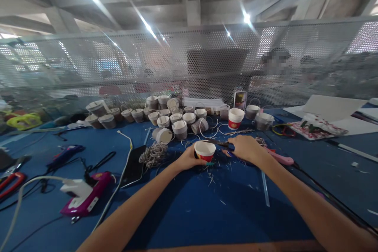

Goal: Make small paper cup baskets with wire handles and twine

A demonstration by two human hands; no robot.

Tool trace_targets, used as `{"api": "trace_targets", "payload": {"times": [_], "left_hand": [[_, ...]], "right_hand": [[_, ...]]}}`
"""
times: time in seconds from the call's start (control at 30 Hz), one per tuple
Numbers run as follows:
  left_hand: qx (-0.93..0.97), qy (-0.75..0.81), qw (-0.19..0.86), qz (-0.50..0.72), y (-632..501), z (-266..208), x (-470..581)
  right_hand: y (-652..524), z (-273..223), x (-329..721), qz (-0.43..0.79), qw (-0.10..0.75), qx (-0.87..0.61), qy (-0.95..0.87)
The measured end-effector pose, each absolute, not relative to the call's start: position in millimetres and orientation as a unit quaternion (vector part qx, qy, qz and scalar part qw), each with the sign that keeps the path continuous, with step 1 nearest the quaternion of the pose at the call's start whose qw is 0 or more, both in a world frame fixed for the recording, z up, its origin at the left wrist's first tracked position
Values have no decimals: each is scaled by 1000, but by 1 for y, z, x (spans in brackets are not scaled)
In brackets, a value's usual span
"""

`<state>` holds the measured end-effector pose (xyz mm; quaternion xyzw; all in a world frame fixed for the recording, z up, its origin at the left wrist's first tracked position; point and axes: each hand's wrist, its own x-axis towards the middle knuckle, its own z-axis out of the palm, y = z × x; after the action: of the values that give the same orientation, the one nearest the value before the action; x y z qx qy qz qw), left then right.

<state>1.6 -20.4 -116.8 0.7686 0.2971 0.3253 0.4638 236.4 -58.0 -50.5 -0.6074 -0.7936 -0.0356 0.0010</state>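
Note:
My left hand (189, 158) is wrapped round a small red and white paper cup (204, 150), which stands upright with its mouth facing up. Closed round a pair of dark-bladed scissors (217, 142), my right hand (242, 147) is just right of the cup. The blades point left to the cup's rim; whether they touch it I cannot tell. Thin pale scraps lie on the blue tabletop (203, 212) below. A stack of similar paper cups (235, 119) stands behind my right hand. To the left of my left hand lies a bundle of grey-brown cord (154, 154).
Several small cord-wrapped buckets (179, 129) crowd the back. A black phone (134, 167), a purple power strip (87, 197) and red-handled scissors (12, 184) are at left. A pink-handled tool with a cable (280, 158) lies right. A perforated metal screen (165, 63) closes off the back.

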Motion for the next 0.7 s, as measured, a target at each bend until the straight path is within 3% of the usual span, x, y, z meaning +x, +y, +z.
{"api": "trace_targets", "payload": {"times": [0.4, 0.7], "left_hand": [[727, 280, 554, 293, -20, -113, 1], [788, 291, 462, 283, -18, -114, -3]], "right_hand": [[-55, -53, 236, -63, -12, -590, -805], [-52, -54, 243, -53, 24, -598, -799]]}}
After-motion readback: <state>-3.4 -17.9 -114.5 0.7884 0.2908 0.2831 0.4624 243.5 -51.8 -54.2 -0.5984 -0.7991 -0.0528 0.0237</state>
